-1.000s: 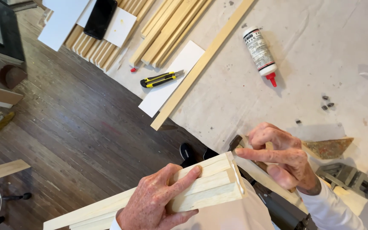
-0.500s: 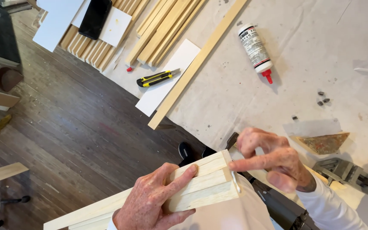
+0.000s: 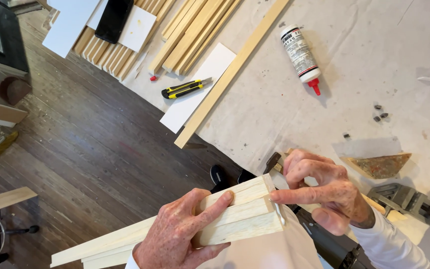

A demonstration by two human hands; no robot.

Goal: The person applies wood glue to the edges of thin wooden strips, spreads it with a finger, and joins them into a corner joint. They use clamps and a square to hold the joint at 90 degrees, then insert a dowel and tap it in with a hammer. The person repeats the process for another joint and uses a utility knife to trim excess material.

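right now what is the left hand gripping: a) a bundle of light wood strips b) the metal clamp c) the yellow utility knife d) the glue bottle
a: the left hand wraps around the bundle of light wood strips, while the right hand touches its end.

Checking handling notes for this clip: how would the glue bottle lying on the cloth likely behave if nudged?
The glue bottle lies on its side and looks round, so it would probably roll. It looks like plastic, likely light and not fragile. The cloth-covered table may slow it.
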